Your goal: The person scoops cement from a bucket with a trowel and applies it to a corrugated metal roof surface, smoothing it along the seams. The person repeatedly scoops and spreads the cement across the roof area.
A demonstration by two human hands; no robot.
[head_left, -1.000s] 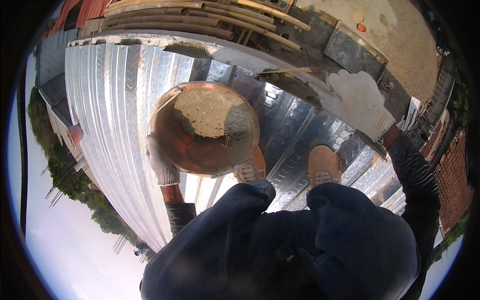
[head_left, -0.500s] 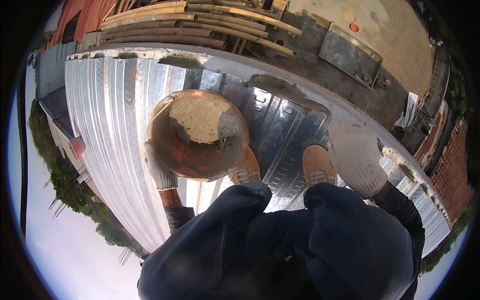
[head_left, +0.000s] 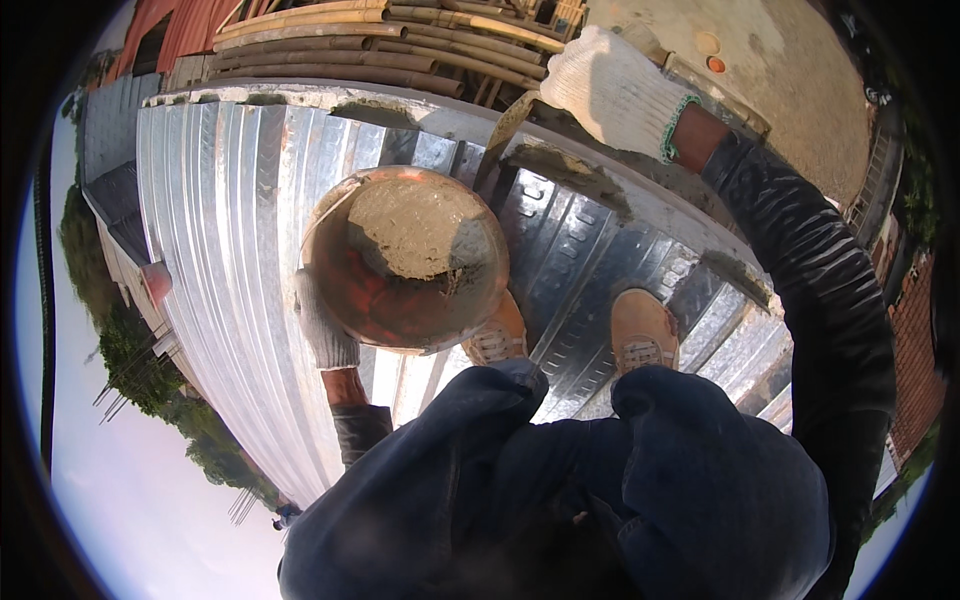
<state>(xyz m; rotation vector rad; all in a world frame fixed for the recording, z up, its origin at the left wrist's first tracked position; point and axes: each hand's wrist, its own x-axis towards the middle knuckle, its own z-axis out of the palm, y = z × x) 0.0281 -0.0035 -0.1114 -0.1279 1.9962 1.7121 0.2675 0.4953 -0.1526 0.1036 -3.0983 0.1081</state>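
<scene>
A round, reddish bucket [head_left: 375, 305] with wet grey mortar [head_left: 415, 225] in it is tilted in front of my left knee. My gloved left hand [head_left: 322, 320] grips its left side; most of the fingers are hidden behind the wall. My right hand [head_left: 605, 90], in a white knitted glove, is stretched out over the far edge of the metal sheeting. It is closed round what looks like a mortar-smeared trowel [head_left: 508, 130], whose narrow blade points down toward the concrete edge [head_left: 440, 125]. The glove hides the handle.
Ribbed metal sheeting [head_left: 220, 220] lies under my shoes [head_left: 643, 325]. Patches of mortar [head_left: 570, 178] sit along the concrete edge. Beyond it, bamboo poles [head_left: 330, 52] are stacked at a lower level, beside sandy ground [head_left: 810, 90]. A brick surface [head_left: 915, 350] shows at far right.
My right hand has swung from beside my right shoe up and left past the concrete edge, bringing the trowel into sight. My left hand and the bucket have barely shifted.
</scene>
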